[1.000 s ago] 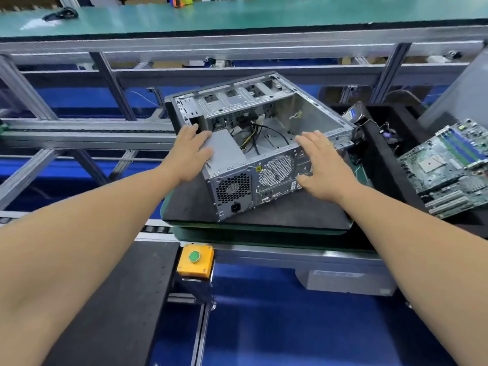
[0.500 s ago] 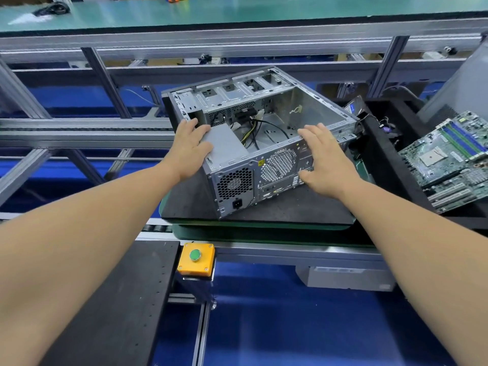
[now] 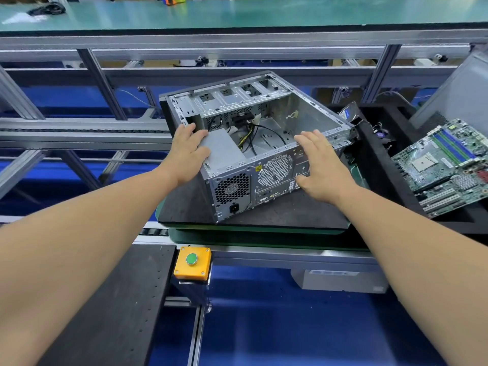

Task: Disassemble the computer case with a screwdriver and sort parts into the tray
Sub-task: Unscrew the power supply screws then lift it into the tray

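Lying side-open, bare metal computer case (image 3: pixel 253 143), seemingly gutted but for cables

The computer case (image 3: pixel 253 143) is lying open-side-up on the pallet (image 3: pixel 290 212). The tray (image 3: pixel 375 165) is sitting just right of it, holding a motherboard (image 3: pixel 446 165) (tilted). A push-button box (image 3: pixel 192 263) is sitting in front, below the pallet.

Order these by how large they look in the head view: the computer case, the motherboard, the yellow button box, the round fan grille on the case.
1. Computer case, clearly the largest.
2. Motherboard, though the frame edge cuts it off.
3. Button box.
4. Fan grille.
The last two look alike, and the box is nearer the camera, so their order is unsure.
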